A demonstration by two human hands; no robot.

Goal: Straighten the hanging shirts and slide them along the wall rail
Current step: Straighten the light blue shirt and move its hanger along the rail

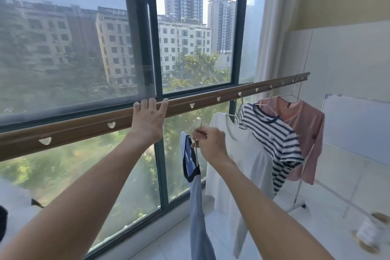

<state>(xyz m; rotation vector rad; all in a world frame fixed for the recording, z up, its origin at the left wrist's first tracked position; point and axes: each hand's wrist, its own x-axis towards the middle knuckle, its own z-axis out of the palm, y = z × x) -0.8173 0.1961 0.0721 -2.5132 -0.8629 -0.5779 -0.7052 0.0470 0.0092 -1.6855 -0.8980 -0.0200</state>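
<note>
A brown wall rail [84, 127] with heart-shaped holes runs across the window, rising to the right. My left hand [148, 121] rests on the rail with its fingers hooked over the top edge. My right hand [209, 142] pinches the metal hanger hook [200, 125] of a pale blue shirt with a dark collar [195, 186], held just below the rail and off it. To the right hang a white shirt [242, 158], a navy-and-white striped shirt [272, 133] and a pink shirt [304, 124], bunched close together on the rail's right part.
Large green-framed window [157, 48] behind the rail, buildings and trees outside. A white curtain [274, 27] hangs at the right. A metal stand [299, 196] and a white board [356, 124] lean by the tiled wall. A round object [371, 234] lies on the floor at lower right.
</note>
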